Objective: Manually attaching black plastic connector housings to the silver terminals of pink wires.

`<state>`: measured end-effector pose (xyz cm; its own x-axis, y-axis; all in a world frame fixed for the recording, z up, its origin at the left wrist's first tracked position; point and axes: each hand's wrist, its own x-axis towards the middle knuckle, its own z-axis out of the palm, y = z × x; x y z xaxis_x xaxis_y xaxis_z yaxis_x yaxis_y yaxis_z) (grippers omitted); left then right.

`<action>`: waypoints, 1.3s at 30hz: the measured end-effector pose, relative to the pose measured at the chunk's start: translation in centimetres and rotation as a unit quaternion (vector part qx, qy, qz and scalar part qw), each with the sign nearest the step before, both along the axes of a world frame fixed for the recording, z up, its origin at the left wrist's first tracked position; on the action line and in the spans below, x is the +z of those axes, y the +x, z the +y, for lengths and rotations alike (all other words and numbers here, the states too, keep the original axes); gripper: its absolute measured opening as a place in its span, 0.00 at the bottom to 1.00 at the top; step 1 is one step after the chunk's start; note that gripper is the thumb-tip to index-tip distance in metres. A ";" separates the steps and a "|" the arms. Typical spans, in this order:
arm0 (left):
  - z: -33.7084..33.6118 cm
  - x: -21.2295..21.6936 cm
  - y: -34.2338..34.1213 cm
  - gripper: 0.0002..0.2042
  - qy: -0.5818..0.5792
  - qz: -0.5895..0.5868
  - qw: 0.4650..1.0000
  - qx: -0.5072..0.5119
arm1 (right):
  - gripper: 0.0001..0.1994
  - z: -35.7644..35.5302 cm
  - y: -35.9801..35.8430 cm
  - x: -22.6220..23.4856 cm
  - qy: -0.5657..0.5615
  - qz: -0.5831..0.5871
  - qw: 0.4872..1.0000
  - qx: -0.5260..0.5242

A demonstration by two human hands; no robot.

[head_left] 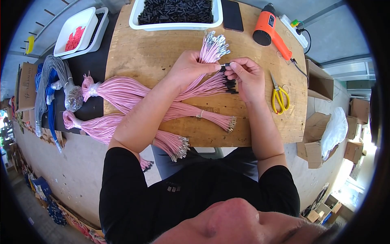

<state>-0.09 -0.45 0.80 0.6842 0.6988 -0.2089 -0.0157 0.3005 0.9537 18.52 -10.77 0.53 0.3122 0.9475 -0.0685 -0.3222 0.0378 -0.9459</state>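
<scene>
Left hand [198,68] pinches pink terminal-tipped wires [209,54]; right hand [246,75], nearer, pinches black sleeve [227,64], long axis left-to-right between them.

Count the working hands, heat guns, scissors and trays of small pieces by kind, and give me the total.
Working hands (left hand, right hand): 2
Heat gun: 1
Scissors: 1
Trays (black pieces on the table; red pieces; black pieces beneath the red): 3
Total: 7
</scene>
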 end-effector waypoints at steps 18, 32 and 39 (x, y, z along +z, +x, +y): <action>0.1 0.0 -0.1 0.11 0.023 0.041 0.999 -0.026 | 0.09 0.2 1.7 -0.4 -0.047 0.167 0.981 0.090; 0.2 -0.1 -0.2 0.10 0.028 0.034 0.998 -0.046 | 0.08 0.2 1.2 -0.5 -0.039 0.151 0.980 0.122; 0.1 -0.3 -0.2 0.11 0.027 0.024 0.999 -0.039 | 0.09 0.2 1.3 -0.1 -0.037 0.177 0.975 0.131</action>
